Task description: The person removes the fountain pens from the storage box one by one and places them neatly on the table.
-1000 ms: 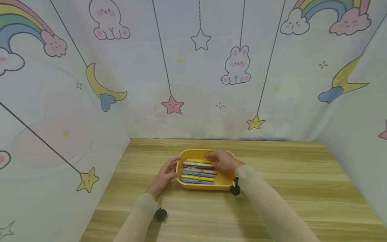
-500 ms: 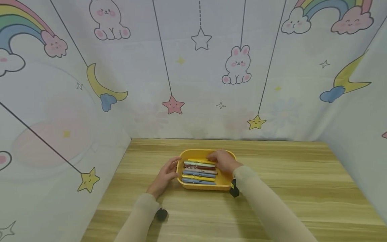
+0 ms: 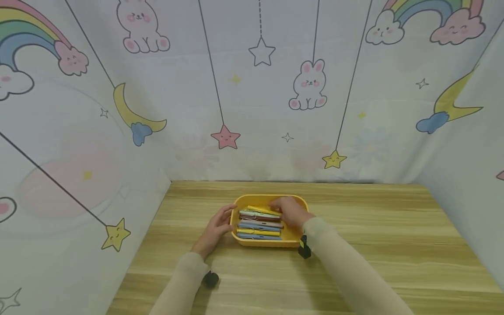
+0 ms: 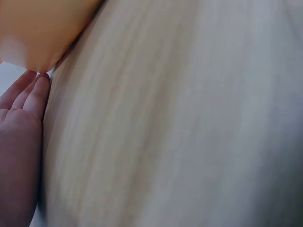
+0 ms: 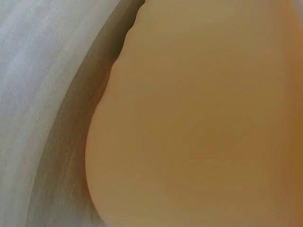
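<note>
A yellow plastic basket [image 3: 269,244] on the table holds several capped pens lying side by side. Among them are blue pens, a yellow pen [image 3: 267,232] near the front, and brown and pale green ones. My left hand [image 3: 212,229] rests against the basket's left end, fingers and thumb spread along its outer wall; the left wrist view has these fingers [image 4: 35,97] touching the wall. Inside the basket at the back right, my right hand [image 3: 292,211] pinches the right end of the rearmost yellow pen [image 3: 260,210], which lies slanted; its fingertips are partly hidden.
The wood-grain table [image 3: 252,275] extends on all sides of the basket. White cloth walls [image 3: 252,162] with printed stars and rabbits stand behind and at both sides. The basket's side [image 5: 189,123] fills most of the right wrist view.
The rearmost yellow pen has shifted slightly right and turned from nearly level to slanted, its left end farther back. My right hand has barely moved; the left hand stays at the basket.
</note>
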Tool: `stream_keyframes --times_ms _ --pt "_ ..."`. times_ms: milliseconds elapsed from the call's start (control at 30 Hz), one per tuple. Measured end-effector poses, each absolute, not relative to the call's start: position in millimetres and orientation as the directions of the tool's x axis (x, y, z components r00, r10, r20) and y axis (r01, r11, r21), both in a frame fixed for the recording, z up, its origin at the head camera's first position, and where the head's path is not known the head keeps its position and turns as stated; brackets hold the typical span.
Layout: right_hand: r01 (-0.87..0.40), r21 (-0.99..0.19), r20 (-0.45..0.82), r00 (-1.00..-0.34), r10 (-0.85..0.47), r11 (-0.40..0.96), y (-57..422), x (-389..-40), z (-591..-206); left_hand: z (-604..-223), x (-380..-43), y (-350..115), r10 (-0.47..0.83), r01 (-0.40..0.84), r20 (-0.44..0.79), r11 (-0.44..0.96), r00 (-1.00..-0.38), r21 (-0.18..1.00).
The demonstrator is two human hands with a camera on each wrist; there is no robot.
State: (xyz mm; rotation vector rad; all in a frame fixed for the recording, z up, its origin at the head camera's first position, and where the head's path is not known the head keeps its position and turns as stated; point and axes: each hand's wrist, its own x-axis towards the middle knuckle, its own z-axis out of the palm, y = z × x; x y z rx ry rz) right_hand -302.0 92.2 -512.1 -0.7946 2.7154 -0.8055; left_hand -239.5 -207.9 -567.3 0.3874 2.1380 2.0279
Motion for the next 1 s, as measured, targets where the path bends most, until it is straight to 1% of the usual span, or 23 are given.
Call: stream_keyframes --times_ms 267,433,700,833,1000 --pt "-0.475 -0.513 -0.023 -0.825 -0.564 0.715 89.6 -299.2 -508.1 -569.0 -240.4 -207.5 0.297 0.089 0.07 0.053 -0.952 0.995" --pt "-0.451 -0.515 -0.034 -0.839 -0.543 0.729 89.9 -297.5 -506.5 -569.3 -240.6 -207.0 0.29 0.076 0.058 0.052 -0.955 0.996" --pt "-0.471 -0.484 0.024 -0.85 -0.526 0.738 93.0 -295.9 -504.1 -566.9 -239.9 -206.8 0.288 0.083 0.066 0.049 -0.955 0.995" --pt "-0.451 -0.509 0.048 -0.865 -0.499 0.733 95.8 -294.6 -502.3 -567.1 -240.1 -207.4 0.293 0.088 0.07 0.047 -0.953 0.995" --pt "-0.433 -0.586 0.085 -0.874 -0.479 0.685 102.4 -292.6 -499.6 -568.0 -240.6 -207.6 0.291 0.083 0.064 0.055 -0.955 0.995"
